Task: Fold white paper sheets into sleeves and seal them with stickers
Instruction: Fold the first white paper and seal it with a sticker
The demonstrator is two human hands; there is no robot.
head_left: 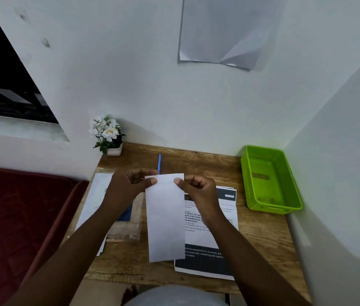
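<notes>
Head view, only one. You hold the folded white sheet (165, 215) up at frame centre, above the bench (260, 235), its long side running down toward the lower middle. A small flap looks turned over along its top edge.

Risks from here: the sheet hangs free below your grip, so it could swing or twist and skew the crease; uneven pinch pressure from either side would likely leave the flap crooked. No sticker is clearly visible, so I cannot tell whether sealing is ready; if a sticker goes on while the flap is misaligned, the sleeve would probably stay lopsided.

Your left hand (126, 186), just left of centre, is curled, thumb and fingers pinching the sheet's top left corner. Your right hand (199, 188), just right of centre, is also curled, thumb pressed on the top right edge in a pinch. Both are gripping the same sheet.

Printed instruction pages (210, 246) lie on the bench under it, lower right of centre. A green basket (269, 180) sits at right, a blue pen (159, 162) beyond your hands, a flower pot (108, 138) at upper left of the bench.
</notes>
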